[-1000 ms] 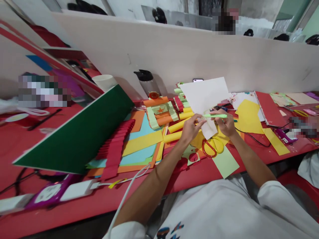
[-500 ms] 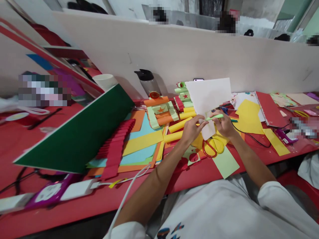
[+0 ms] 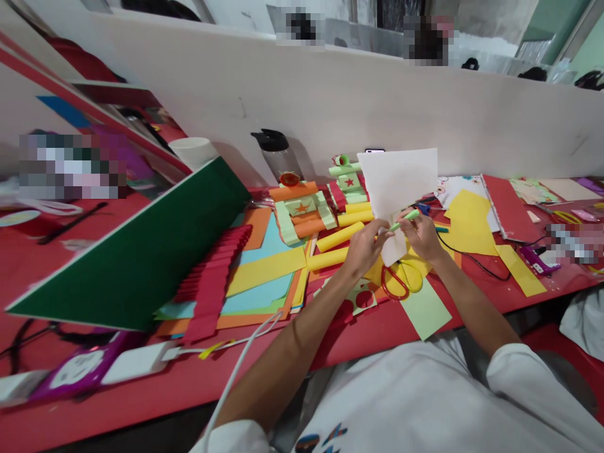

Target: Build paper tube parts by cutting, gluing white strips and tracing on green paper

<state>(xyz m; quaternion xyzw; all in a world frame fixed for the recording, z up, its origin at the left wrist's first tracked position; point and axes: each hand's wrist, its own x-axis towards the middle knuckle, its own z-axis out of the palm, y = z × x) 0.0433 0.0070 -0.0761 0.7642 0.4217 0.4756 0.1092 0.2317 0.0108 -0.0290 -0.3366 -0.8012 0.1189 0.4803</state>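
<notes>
My left hand (image 3: pixel 366 245) and my right hand (image 3: pixel 421 234) meet over the worktop, fingers closed on opposite ends of a slim light green roll (image 3: pixel 401 221) that looks like rolled paper. It lies at a slant, its right end higher. Behind the fingers stands a white sheet (image 3: pixel 401 176), tilted up; a pale piece (image 3: pixel 393 250) shows just below them. Red- and yellow-handled scissors (image 3: pixel 409 277) lie under my hands, on yellow and light green paper (image 3: pixel 426 309). Yellow paper rolls (image 3: pixel 340 236) sit left of my left hand.
A green board (image 3: pixel 141 251) leans on the left, by a fringed red paper strip (image 3: pixel 210 283) and stacked coloured paper (image 3: pixel 264 289). Paper-roll models (image 3: pixel 302 211) and a bottle (image 3: pixel 278 154) stand behind. A white cable (image 3: pixel 245 365) crosses near my left arm.
The light green roll and both hands have shifted slightly; the roll now slants more steeply. The white sheet's left edge has moved a little right. The whole view has turned slightly.
</notes>
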